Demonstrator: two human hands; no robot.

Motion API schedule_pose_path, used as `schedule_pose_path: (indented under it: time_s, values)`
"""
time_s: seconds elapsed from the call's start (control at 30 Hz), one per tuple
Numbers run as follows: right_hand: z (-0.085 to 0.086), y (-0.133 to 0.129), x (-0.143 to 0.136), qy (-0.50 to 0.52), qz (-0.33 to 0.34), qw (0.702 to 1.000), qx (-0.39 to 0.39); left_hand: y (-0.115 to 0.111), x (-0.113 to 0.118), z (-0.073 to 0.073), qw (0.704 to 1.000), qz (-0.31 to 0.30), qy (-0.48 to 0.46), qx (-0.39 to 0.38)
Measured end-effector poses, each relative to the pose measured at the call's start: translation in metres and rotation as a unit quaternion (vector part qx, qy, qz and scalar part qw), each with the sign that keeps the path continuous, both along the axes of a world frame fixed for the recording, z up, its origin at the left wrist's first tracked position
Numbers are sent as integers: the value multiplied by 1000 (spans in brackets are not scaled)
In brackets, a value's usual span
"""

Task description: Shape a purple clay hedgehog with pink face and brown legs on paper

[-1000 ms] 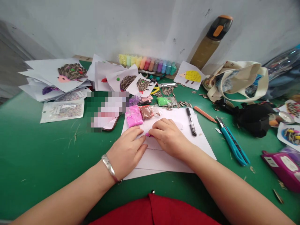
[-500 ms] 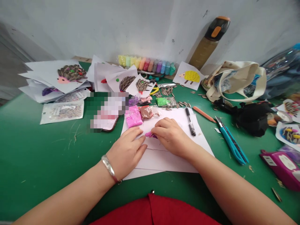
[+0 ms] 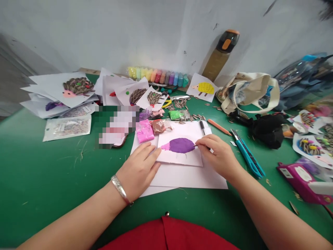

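Observation:
A white paper (image 3: pixel 192 160) bears a hedgehog shape with a flat purple clay body (image 3: pixel 182 145) and a pink clay snout (image 3: pixel 165 146). Faint pencil lines run below the body. My left hand (image 3: pixel 139 166) lies with fingers stretched out at the paper's left edge, fingertips close to the snout. Thumb and index finger of my right hand (image 3: pixel 217 152) pinch a small dark pointed thing (image 3: pixel 195 146), its tip at the body's right end; the rest is hidden by the fingers. Larger white sheets (image 3: pixel 213 178) lie beneath.
Behind the paper lie pink clay (image 3: pixel 145 132), brown clay (image 3: pixel 158 127), green clay (image 3: pixel 174 115) and scattered sunflower seeds (image 3: pixel 180 104). A black pen (image 3: pixel 202 127), an orange stick (image 3: pixel 219 127) and a blue utility knife (image 3: pixel 248 154) lie right. Finished hedgehog pictures (image 3: pixel 78 88) are stacked left.
My right hand has moved right, from over the pink snout to the purple body's right end, uncovering the clay shape. My left hand has stayed nearly in place on the paper.

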State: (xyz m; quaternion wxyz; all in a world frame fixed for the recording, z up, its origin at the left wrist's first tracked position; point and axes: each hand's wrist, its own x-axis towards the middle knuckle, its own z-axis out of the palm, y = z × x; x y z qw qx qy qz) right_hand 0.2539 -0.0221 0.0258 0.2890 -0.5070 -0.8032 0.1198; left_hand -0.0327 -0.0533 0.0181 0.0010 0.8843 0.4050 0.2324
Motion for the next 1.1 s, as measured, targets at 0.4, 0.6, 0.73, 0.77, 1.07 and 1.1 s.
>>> schedule_pose_path:
  time_s: [0.4,0.6,0.73,0.77,1.07,1.1]
  values:
    - [-4,-15,-17,0,55,997,46,-4,7,2,999,-14,-17,30]
    - [2,-13,-31,-33,62,998,3,-3,8,0,1000,-22,-4,15]
    - [8,-8,-54,-56,81,995,-24,-3,9,2,1000,-18,-7,11]
    - [9,-6,-60,-59,84,994,-25,-3,9,2,1000,-16,-8,8]
    - [1,-7,-89,-110,52,992,-27,-5,10,4,1000,-14,-14,-20]
    - [0,-7,-88,-110,45,993,-25,-5,10,4,1000,-14,-14,-21]
